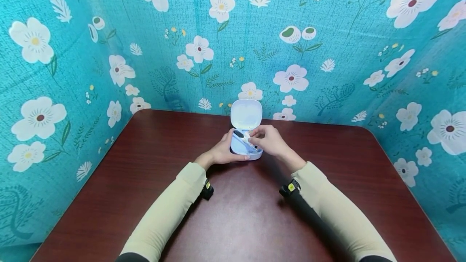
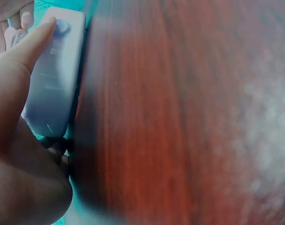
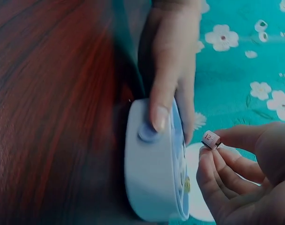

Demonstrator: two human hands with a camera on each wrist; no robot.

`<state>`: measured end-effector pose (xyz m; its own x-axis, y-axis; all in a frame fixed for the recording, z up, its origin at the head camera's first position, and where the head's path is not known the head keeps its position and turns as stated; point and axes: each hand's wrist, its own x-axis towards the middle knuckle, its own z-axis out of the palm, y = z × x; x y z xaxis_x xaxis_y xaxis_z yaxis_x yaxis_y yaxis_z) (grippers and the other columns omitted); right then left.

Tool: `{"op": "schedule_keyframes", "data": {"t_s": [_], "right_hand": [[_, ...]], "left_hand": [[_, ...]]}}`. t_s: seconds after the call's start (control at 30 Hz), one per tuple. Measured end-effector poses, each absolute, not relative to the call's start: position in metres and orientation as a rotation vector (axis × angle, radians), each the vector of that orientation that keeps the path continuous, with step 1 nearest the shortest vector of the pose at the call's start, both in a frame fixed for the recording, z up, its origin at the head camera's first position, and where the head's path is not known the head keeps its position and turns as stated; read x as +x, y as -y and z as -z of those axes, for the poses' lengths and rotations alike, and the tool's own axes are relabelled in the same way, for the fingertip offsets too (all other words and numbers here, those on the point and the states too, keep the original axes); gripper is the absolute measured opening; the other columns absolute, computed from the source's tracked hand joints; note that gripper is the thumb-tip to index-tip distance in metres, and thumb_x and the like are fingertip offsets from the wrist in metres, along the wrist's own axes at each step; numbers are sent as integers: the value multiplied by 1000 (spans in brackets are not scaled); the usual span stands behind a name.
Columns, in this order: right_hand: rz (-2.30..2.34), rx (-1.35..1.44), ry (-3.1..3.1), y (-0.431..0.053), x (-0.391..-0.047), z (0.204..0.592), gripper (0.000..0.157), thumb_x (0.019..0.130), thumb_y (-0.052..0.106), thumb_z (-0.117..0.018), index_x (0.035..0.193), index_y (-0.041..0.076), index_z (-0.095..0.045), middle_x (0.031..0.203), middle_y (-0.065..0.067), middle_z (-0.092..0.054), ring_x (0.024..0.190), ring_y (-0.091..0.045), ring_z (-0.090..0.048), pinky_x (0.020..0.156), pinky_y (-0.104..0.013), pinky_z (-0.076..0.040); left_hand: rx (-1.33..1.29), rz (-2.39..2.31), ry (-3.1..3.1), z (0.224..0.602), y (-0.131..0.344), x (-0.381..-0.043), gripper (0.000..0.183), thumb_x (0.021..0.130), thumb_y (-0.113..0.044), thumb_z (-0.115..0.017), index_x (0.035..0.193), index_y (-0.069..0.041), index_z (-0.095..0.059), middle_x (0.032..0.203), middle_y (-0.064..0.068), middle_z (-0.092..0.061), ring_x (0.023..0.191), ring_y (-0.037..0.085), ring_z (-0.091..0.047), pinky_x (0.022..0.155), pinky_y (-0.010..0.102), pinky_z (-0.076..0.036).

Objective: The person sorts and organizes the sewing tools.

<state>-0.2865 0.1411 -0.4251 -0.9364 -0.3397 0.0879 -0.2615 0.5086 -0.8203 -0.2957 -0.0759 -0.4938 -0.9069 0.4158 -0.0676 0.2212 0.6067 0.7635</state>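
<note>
A small pale blue-white hinged case (image 1: 239, 146) stands on the table, its lid (image 1: 246, 113) raised at the back. My left hand (image 1: 222, 151) grips the case from the left. In the right wrist view, the left thumb lies on the round front catch (image 3: 148, 133). Over the case's open top, my right hand (image 1: 268, 140) pinches a small pale pink cylinder (image 3: 210, 139) printed with "12" between thumb and fingertips. A slim black-ended item (image 1: 238, 133) lies slanted inside. Part of the case's contents is hidden behind the right fingers.
The dark reddish-brown table (image 1: 247, 213) extends around the case on all sides. A teal flowered cloth (image 1: 225, 51) hangs behind the table's back edge and along both sides. The raised lid stands close to that cloth.
</note>
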Motion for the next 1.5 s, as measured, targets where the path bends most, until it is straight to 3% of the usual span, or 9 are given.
{"op": "schedule_keyframes", "data": {"t_s": [0.43,1.03,1.3,1.5], "right_hand": [[1090,-746,-2925,-113,-281,439,6,89,6,-76,92,3,-73,80,-4,-72,74,-14,-66,69,-32,-55],[880,-895,-3062,-102,-279,442,4,85,1,-72,89,1,-72,76,-2,-71,73,-14,-64,69,-33,-55],[792,-922,-3048,-103,-280,440,4,86,3,-73,89,1,-72,79,-5,-70,76,-16,-62,70,-34,-54],[830,-896,-3011,-113,-278,425,11,88,9,-75,96,1,-74,88,-9,-73,82,-20,-68,75,-37,-57]], "left_hand": [[566,-1230,-2588,481,75,-284,119,81,-49,-85,163,-13,-8,156,17,-29,135,28,-41,113,45,-38],[597,-1254,-2579,481,74,-288,118,81,-41,-85,163,-12,-5,156,19,-28,135,28,-41,113,46,-37],[559,-1236,-2572,479,75,-288,123,82,-37,-85,164,-9,2,162,22,-21,144,31,-33,118,45,-31],[570,-1341,-2498,477,80,-294,118,76,-34,-92,160,-6,-14,147,15,-38,131,27,-42,113,43,-36]]}}
